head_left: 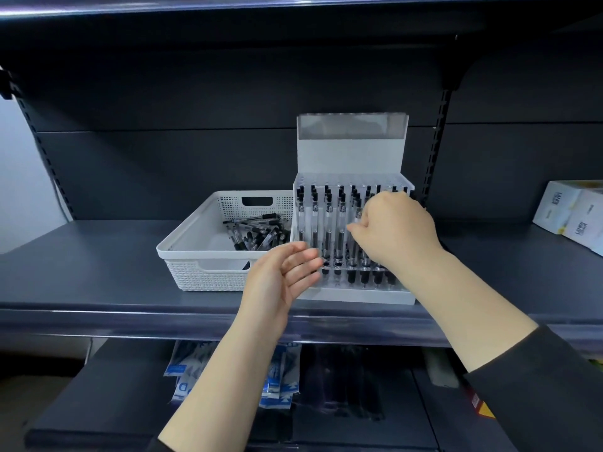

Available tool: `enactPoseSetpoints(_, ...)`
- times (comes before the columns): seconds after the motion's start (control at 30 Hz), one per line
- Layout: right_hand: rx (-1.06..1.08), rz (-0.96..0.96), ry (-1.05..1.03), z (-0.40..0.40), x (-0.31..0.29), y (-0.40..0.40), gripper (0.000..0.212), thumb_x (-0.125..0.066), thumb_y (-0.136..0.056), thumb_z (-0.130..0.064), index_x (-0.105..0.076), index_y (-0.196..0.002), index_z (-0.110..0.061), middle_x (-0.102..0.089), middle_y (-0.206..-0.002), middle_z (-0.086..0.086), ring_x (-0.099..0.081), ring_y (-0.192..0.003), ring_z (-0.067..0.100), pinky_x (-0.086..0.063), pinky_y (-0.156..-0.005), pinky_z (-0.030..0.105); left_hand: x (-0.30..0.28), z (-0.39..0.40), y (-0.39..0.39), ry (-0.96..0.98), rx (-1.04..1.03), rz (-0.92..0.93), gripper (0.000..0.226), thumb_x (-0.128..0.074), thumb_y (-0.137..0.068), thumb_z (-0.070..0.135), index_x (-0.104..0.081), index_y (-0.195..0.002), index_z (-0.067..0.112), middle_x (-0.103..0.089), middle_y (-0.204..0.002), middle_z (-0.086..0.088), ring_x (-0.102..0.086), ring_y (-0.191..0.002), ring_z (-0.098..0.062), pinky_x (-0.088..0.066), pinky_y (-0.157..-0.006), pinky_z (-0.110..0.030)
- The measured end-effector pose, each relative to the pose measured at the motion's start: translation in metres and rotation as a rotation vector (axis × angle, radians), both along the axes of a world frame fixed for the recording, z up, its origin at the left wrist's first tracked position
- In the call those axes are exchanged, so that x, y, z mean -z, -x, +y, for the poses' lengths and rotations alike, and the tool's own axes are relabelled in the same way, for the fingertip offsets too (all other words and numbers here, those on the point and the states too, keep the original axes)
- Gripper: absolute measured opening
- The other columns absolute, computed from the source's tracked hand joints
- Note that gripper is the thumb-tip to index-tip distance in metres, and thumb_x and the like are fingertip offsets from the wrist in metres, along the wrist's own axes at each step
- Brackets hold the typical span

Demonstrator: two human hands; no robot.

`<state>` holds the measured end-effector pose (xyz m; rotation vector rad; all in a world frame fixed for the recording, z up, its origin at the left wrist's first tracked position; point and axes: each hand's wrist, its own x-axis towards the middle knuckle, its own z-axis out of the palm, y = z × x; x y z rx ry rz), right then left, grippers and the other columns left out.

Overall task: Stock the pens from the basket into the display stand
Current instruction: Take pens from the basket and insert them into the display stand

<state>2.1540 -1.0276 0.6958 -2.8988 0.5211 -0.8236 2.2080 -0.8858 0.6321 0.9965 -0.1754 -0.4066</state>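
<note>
Your right hand (pixel 396 230) is up against the front of the clear acrylic display stand with the white backboard (pixel 350 151), fingers curled in a loose grip around what looks like one clear-barrelled black-capped pen (pixel 358 220), though I can't tell for sure since your knuckles hide most of it. Left of that grip, more of the same pens stand upright in the front holes. Your left hand (pixel 282 275) hovers flat and relaxed, holding nothing, just beside the stand's lower left corner. Further left sits the white perforated plastic basket (pixel 202 272), touching the stand, with a loose pile of pens (pixel 257 234) in its right half. All of it sits on the dark grey metal shelf (pixel 98 262).
</note>
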Motion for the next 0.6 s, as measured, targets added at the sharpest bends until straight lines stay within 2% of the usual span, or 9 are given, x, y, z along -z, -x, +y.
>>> enactPoseSetpoints(0.1,-0.023,-0.015,0.024,0.005,0.0,0.004,0.041,-0.056,-0.09,-0.028,-0.047,-0.054,-0.011,-0.05,-0.051,0.004,-0.05,-0.052,0.021,-0.036,-0.046,0.022,-0.008,0.009,-0.008,-0.009,-0.05,-0.073,0.014,-0.051,-0.094,0.008,-0.063,-0.089,0.003,-0.072,-0.073,-0.011,-0.071,-0.069,-0.021,-0.06,-0.066,-0.029)
enactPoseSetpoints(0.17,-0.119,-0.115,-0.048,0.013,0.001,0.007,0.038,-0.057,-0.09,-0.032,-0.055,-0.058,-0.011,-0.059,-0.056,0.003,-0.057,-0.058,0.018,-0.043,-0.053,0.024,-0.016,0.019,-0.018,0.004,-0.104,-0.114,0.014,-0.051,-0.093,0.006,-0.063,-0.087,0.003,-0.071,-0.072,-0.012,-0.071,-0.067,-0.022,-0.06,-0.066,-0.03)
enactPoseSetpoints(0.23,-0.259,-0.258,-0.273,0.025,0.002,0.005,0.033,-0.061,-0.088,-0.03,-0.057,-0.06,-0.015,-0.058,-0.055,-0.002,-0.054,-0.056,0.011,-0.046,-0.063,0.026,-0.027,0.031,-0.032,0.017,-0.165,-0.142,0.015,-0.051,-0.092,0.005,-0.063,-0.083,0.003,-0.071,-0.069,-0.011,-0.071,-0.066,-0.022,-0.06,-0.063,-0.029)
enactPoseSetpoints(0.3,-0.39,-0.335,-0.614,0.037,-0.001,-0.004,0.023,-0.061,-0.088,-0.026,-0.061,-0.068,-0.013,-0.063,-0.061,0.001,-0.055,-0.054,0.009,-0.049,-0.064,0.026,-0.039,0.045,-0.05,0.022,-0.217,-0.169,0.014,-0.052,-0.09,0.006,-0.063,-0.082,0.004,-0.071,-0.068,-0.009,-0.071,-0.066,-0.021,-0.059,-0.062,-0.027)
enactPoseSetpoints(0.43,-0.583,-0.192,-1.193,0.065,-0.01,-0.038,0.015,-0.047,-0.097,-0.018,-0.058,-0.091,-0.01,-0.061,-0.084,0.004,-0.058,-0.074,0.013,-0.05,-0.073,0.027,-0.06,0.067,-0.093,-0.081,-0.213,-0.231,0.017,-0.048,-0.094,0.013,-0.062,-0.09,0.006,-0.072,-0.082,-0.009,-0.071,-0.075,-0.018,-0.059,-0.065,-0.026)
enactPoseSetpoints(0.53,-0.533,-0.127,-1.393,0.08,-0.016,-0.07,0.028,-0.04,-0.101,-0.021,-0.053,-0.117,-0.002,-0.059,-0.106,0.011,-0.057,-0.095,0.018,-0.047,-0.089,0.031,-0.068,0.069,-0.125,-0.259,-0.117,-0.214,0.024,-0.041,-0.099,0.024,-0.059,-0.092,0.01,-0.068,-0.09,-0.007,-0.067,-0.078,-0.017,-0.056,-0.07,-0.029)
enactPoseSetpoints(0.6,-0.474,-0.083,-1.495,0.086,-0.019,-0.09,0.036,-0.04,-0.101,-0.025,-0.046,-0.129,-0.003,-0.054,-0.124,0.013,-0.053,-0.112,0.022,-0.039,-0.1,0.035,-0.072,0.063,-0.143,-0.387,-0.057,-0.162,0.026,-0.041,-0.099,0.028,-0.058,-0.093,0.01,-0.066,-0.094,-0.008,-0.063,-0.079,-0.02,-0.052,-0.069,-0.031)
